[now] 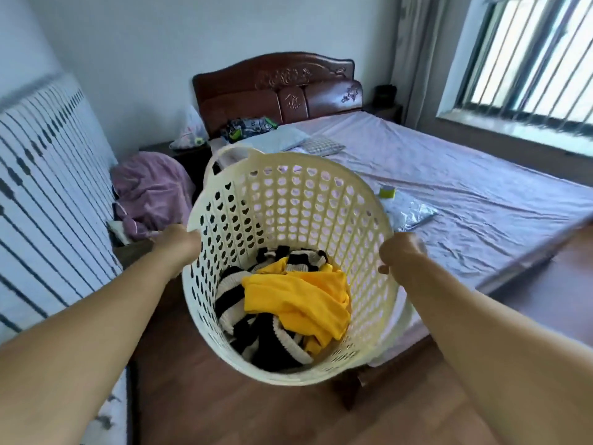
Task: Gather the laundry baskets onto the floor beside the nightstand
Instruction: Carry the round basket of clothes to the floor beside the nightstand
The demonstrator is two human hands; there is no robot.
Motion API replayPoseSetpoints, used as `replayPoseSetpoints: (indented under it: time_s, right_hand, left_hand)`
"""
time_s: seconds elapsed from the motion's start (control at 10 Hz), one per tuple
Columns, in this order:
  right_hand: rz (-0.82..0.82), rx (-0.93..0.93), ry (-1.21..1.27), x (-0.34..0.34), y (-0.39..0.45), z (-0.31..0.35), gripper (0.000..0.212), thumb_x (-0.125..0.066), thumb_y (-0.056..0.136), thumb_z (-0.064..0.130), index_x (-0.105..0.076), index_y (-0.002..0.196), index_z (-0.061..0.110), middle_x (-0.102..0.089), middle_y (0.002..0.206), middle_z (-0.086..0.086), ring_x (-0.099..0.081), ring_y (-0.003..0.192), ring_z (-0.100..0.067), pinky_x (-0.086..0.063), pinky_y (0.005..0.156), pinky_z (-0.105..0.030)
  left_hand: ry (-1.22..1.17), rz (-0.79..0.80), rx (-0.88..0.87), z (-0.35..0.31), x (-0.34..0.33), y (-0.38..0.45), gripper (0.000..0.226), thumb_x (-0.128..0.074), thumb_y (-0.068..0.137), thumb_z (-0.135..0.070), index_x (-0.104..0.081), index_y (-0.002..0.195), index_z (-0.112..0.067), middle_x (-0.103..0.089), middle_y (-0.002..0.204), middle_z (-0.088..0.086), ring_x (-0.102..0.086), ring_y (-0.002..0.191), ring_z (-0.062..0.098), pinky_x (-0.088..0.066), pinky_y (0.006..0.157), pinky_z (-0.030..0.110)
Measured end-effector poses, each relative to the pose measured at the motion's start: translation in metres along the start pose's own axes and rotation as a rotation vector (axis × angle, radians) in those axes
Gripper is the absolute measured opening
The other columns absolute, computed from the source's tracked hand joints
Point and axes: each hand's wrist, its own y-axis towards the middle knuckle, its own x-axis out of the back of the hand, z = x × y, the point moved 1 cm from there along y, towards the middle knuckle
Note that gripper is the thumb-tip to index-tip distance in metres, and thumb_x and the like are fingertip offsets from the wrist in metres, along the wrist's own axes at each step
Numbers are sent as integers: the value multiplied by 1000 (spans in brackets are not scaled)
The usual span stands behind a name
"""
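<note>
A cream plastic laundry basket [288, 200] with heart-shaped holes hangs in the air in front of me, tilted so its opening faces me. Inside lie a yellow garment [301, 300] and a black-and-white striped one [231, 297]. My left hand [178, 240] grips the basket's left rim and my right hand [401, 252] grips the right rim. Behind its far rim peeks the handle of a second cream basket [236, 152]. The dark wooden nightstand [187, 155] stands at the back, left of the bed.
A bed with a lilac sheet [449, 175] and carved headboard fills the right side, with pillows and small items on it. A striped mattress [48, 194] leans on the left. A purple bundle of cloth [150, 191] lies before the nightstand. Wooden floor [224, 412] runs between.
</note>
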Motion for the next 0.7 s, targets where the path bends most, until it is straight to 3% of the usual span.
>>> replayPoseSetpoints:
  time_s: [0.1,0.2,0.3,0.4,0.5,0.6,0.7]
  right_hand:
    - [-80,155,-390,49,-7,4,33,-44,97,12,-58,127,12,-61,130,5,-62,115,-12,-54,74,-23]
    - [-95,7,-60,103,14,-7,34,-47,93,5,-57,125,2,-61,129,-13,-60,117,-27,-54,86,-34]
    - [-172,-29,34,156,34,-19,38,-51,88,3,-54,126,-3,-59,124,-21,-61,111,-34,-57,66,-26]
    - [-224,-89,60,224,79,-42,41,-50,89,4,-51,129,-4,-51,104,-14,-54,91,-25,-48,38,-22]
    - [-279,-142,191,272,108,-51,36,-48,91,3,-54,126,-3,-51,98,-11,-53,78,-23,-48,44,-29]
    - [-431,-202,307,334,139,-67,29,-46,89,1,-67,108,-2,-60,86,-12,-52,54,-22,-51,37,-25]
    - [-514,-178,268,393,165,-79,32,-44,83,-5,-68,104,-2,-61,78,-11,-53,58,-21,-60,77,-44]
  left_hand:
    - [-19,25,-86,-52,-14,-11,50,-42,95,-32,-51,132,1,-55,134,25,-53,121,41,-43,94,36]
    - [-53,58,-181,-104,-38,-28,47,-45,95,-30,-59,121,6,-61,125,27,-60,112,42,-46,86,36]
    - [-66,130,-261,-160,-69,-44,47,-43,95,-28,-59,118,9,-62,122,28,-60,109,42,-49,87,39]
    - [-65,205,-324,-224,-112,-60,46,-42,94,-27,-62,110,11,-66,114,27,-63,98,39,-48,77,38]
    - [-106,265,-376,-283,-148,-72,44,-44,93,-24,-65,102,13,-69,106,28,-65,90,39,-49,70,39]
    - [-150,318,-429,-353,-189,-87,40,-47,91,-22,-64,102,13,-67,98,29,-66,85,41,-43,62,33]
    - [-172,408,-477,-429,-233,-109,43,-45,92,-25,-63,107,11,-68,105,29,-67,92,43,-42,64,34]
